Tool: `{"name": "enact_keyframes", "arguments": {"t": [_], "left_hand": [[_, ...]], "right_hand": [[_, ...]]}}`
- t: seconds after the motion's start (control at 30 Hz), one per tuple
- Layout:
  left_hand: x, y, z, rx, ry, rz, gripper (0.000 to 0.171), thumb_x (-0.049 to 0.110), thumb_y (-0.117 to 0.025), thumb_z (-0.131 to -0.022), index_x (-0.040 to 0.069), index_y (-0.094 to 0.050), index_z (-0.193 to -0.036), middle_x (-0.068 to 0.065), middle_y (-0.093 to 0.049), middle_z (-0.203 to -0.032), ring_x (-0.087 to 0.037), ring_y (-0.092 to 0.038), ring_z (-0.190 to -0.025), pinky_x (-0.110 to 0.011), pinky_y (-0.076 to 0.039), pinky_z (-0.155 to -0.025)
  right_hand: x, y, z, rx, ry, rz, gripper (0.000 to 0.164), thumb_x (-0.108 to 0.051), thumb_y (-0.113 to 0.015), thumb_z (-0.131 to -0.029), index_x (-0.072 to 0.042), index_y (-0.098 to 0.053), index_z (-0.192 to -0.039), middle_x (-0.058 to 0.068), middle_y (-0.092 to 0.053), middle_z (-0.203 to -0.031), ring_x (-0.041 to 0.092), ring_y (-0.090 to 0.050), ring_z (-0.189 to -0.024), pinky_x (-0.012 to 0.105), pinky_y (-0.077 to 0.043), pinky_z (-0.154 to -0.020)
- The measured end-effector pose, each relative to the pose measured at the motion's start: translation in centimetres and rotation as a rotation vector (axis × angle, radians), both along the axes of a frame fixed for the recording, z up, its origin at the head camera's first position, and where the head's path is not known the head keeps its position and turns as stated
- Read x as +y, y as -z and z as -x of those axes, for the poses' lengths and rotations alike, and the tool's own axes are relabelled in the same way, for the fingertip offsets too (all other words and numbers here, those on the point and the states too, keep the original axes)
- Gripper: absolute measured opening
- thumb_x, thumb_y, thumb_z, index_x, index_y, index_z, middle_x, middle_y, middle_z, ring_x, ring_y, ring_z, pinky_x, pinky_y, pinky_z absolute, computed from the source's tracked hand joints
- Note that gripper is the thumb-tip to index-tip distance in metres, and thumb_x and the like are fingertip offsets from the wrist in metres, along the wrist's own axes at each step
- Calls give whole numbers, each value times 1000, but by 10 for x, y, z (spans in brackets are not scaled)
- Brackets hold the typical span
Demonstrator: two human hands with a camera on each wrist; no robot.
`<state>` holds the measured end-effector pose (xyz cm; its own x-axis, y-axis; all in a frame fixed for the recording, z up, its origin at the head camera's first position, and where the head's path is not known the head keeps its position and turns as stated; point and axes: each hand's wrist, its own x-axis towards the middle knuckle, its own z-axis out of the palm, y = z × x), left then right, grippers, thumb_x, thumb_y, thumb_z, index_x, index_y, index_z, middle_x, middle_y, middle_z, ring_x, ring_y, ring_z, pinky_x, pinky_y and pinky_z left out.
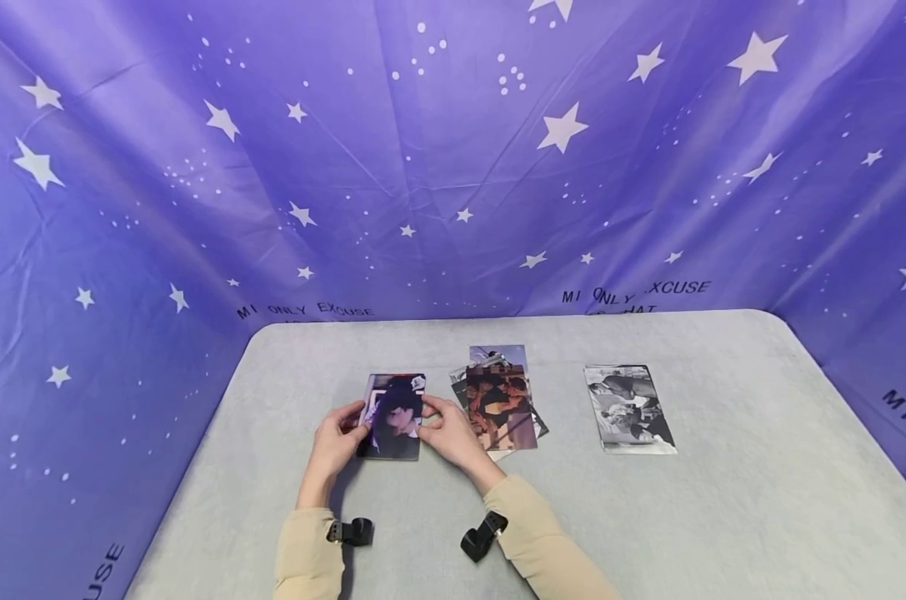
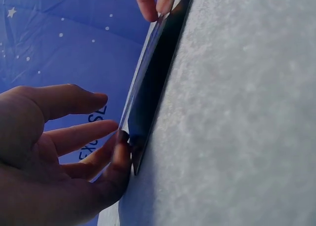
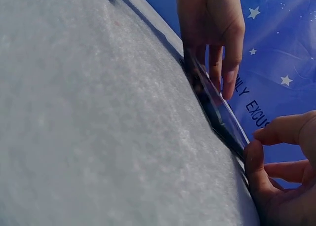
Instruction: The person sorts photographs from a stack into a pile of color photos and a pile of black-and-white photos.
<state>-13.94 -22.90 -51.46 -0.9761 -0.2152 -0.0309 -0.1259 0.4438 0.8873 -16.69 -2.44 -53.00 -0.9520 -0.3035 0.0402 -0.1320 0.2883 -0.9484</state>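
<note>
A small pile of glossy photo cards, its top one a purple-toned picture of a dark-haired person, lies left of centre in the head view. My left hand holds its left edge between thumb and fingers. On the opposite edge, my right hand pinches it. Seen edge-on in the left wrist view, the cards lean slightly off the tabletop, a dark one beneath a lighter one. In the right wrist view, the thumb and index fingertip of the right hand meet at the cards' near corner.
Just right of my right hand lies a loose, fanned heap of photo cards, a brown-toned one on top. Farther right sits a neater pile with a black-and-white photo. The grey table is bordered by a purple star-printed curtain.
</note>
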Motion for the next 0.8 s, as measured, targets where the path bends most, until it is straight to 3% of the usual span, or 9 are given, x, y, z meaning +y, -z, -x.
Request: {"name": "enact_keyframes", "arguments": {"t": [0.17,0.4,0.63,0.8], "left_hand": [[-2,0,-3,5,-21,-18,41,-5,-65,-82,-12,-59,-122,-24,-64,-111,-25,-60,-93,-17,-44,-77],[-3,-3,-5,5,-4,-83,41,-4,-63,-85,-11,-58,-125,-25,-62,-116,-30,-60,-101,-15,-45,-77],[-3,-7,-9,18,16,-152,41,-3,-62,-87,-11,-56,-127,-27,-60,-119,-32,-58,-106,-14,-45,-77],[-2,-8,-8,13,22,-154,40,-3,-62,-87,-10,-57,-126,-25,-62,-118,-29,-59,-104,-15,-45,-78]], "right_hand": [[5,-1,-2,-32,-5,39,55,-1,-68,-77,9,-54,-129,14,-59,-101,16,-64,-78,22,-49,-66],[15,-6,-3,1,6,106,47,3,-68,-78,8,-58,-123,19,-61,-101,17,-65,-76,23,-51,-67],[24,-11,-2,14,2,102,40,1,-67,-81,6,-61,-120,21,-63,-105,22,-68,-82,27,-52,-72],[31,-13,0,0,-9,109,40,1,-67,-81,6,-61,-121,20,-64,-104,23,-67,-82,27,-52,-72]]}}
